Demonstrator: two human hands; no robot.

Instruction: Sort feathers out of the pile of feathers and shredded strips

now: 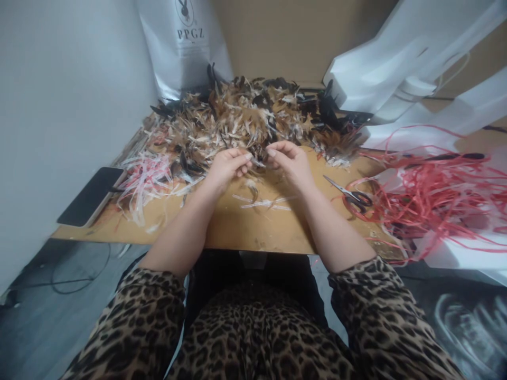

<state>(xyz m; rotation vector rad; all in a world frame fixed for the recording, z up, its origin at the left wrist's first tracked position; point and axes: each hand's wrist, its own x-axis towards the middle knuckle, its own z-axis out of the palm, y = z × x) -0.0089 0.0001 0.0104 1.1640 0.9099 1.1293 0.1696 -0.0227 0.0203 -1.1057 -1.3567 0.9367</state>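
Note:
At the front edge of a big heap of brown, black and white feathers (241, 119), both my hands work close together over the tabletop. My left hand (229, 166) pinches a small whitish feather (258, 163) between thumb and forefinger. Just right of it, my right hand (292, 162) is closed in a pinch too; what lies between its fingertips is too small to make out. Dark feathers show behind the gap between the hands. Below them on the table lie a loose feather (252, 189) and some thin white strips (265, 203).
Scissors (350, 194) lie right of my right forearm, against a tangle of red plastic strips (443, 195). Pink and white strips (146, 177) lie at the left, near a phone (91, 196). A silver bag (190, 53) and white machine-like housing (396, 63) stand behind the wooden table (253, 232).

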